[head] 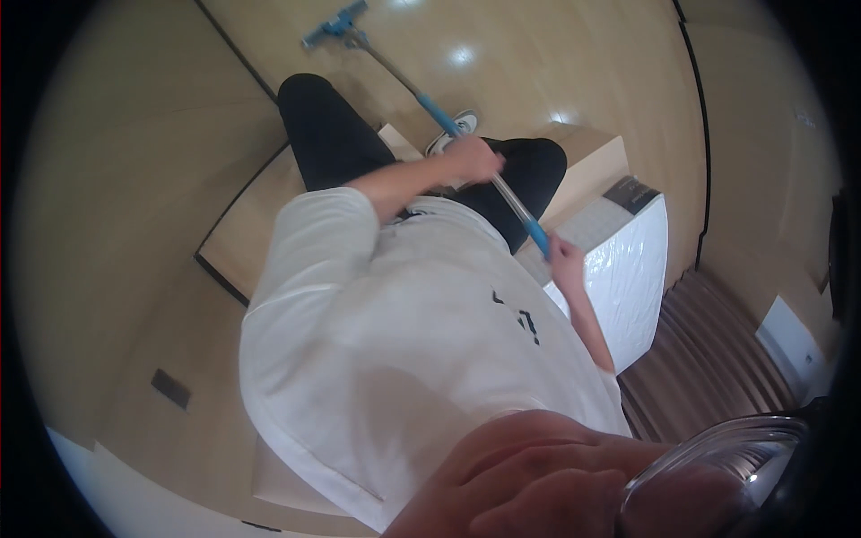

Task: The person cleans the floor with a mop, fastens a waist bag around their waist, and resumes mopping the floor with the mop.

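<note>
I hold a long-handled floor mop slantwise across my lap. My left hand (474,159) is closed around the pole near its middle, just below a blue sleeve. At the upper end, my right hand (565,254) grips the blue handle end beside my waist. The metal pole (510,195) runs away between my knees. Its blue mop head (340,27) is out on the wood-toned floor (511,67), ahead of my legs; whether it touches the floor is hard to tell. My knees, in black trousers (336,134), are bent and apart.
A mattress-like block (625,269) in clear plastic stands at my right, against a light wood ledge (592,151). Behind it hangs a brown pleated curtain (720,350). One grey-and-white shoe (464,122) shows near the pole. Wood-toned panelling (134,202) rises on the left.
</note>
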### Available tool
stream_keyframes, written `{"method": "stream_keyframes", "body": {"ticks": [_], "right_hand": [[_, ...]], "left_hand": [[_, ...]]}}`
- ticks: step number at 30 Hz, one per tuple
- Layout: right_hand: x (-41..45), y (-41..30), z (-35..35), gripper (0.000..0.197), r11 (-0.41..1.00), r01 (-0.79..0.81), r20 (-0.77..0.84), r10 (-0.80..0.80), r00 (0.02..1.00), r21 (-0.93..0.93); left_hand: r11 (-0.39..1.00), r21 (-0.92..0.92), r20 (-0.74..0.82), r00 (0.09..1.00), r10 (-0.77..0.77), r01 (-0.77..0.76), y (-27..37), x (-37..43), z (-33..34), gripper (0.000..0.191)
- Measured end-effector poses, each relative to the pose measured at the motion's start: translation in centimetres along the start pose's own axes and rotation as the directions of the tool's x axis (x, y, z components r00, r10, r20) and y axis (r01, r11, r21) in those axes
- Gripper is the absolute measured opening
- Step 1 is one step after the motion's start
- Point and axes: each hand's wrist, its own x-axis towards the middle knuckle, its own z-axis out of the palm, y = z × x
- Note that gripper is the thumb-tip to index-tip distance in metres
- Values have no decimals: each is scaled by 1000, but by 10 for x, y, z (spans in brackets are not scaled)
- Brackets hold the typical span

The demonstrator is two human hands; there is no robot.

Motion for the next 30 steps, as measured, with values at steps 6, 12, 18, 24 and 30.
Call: {"method": "stream_keyframes", "body": {"ticks": [6, 12, 18, 24, 30], "right_hand": [[34, -232, 76, 35, 874, 359, 181, -431, 884, 328], [86, -212, 18, 33, 892, 302, 226, -387, 894, 336], [64, -46, -164, 36, 995, 98, -33, -99, 995, -24], [-60, 46, -309, 49, 960, -196, -396, 105, 912, -198], [-94, 103, -240, 49, 968, -248, -596, 175, 783, -41]], "left_hand": [[976, 147, -593, 804, -43, 161, -228, -67, -90, 24], [954, 117, -436, 878, -199, 274, -163, -42, -133, 30], [957, -268, -246, 968, 44, -112, 46, 77, -58, 43], [846, -475, -67, 969, 238, -241, 246, 93, -6, 60], [845, -381, 13, 911, 411, -376, 246, 95, 53, 52]]}}
